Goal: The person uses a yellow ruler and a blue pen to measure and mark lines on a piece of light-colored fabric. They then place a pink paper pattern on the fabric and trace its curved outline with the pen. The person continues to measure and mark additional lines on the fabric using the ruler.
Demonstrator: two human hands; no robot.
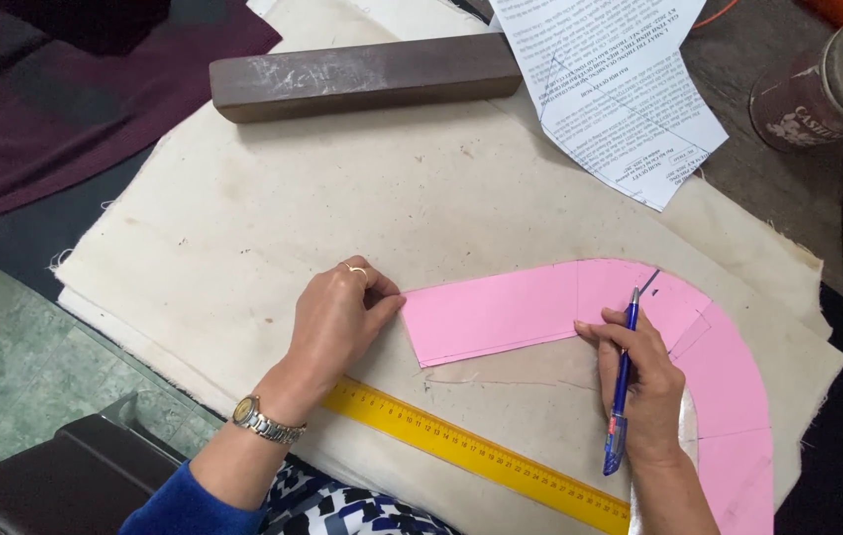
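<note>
A curved pink paper pattern piece (540, 307) lies flat on a cream cloth (273, 208) covering the table. It runs from the middle of the view, arcs through 3 o'clock, and bends down towards 5 o'clock. The left hand (337, 322), with a ring and a wristwatch, presses the piece's straight left end, fingers together and flat on the edge. The right hand (644, 386) has its fingers clamped around a blue pen (623, 381), tip resting on the pink paper near the top of the curve, just beside a short dark line.

The step in hand looks like marking or tracing along the pattern while it is held still. The next stroke would call for steady pressure from the left hand so the paper does not slip.

A yellow ruler (471, 451) lies slanted at 6 o'clock, just below the piece, not touching it. A long dark wooden block (362, 74) sits at 12 o'clock. A printed paper sheet (610, 89) lies at 1 o'clock, a round tin (828, 89) at 2 o'clock, and dark purple fabric (55, 109) at 10 o'clock.
</note>
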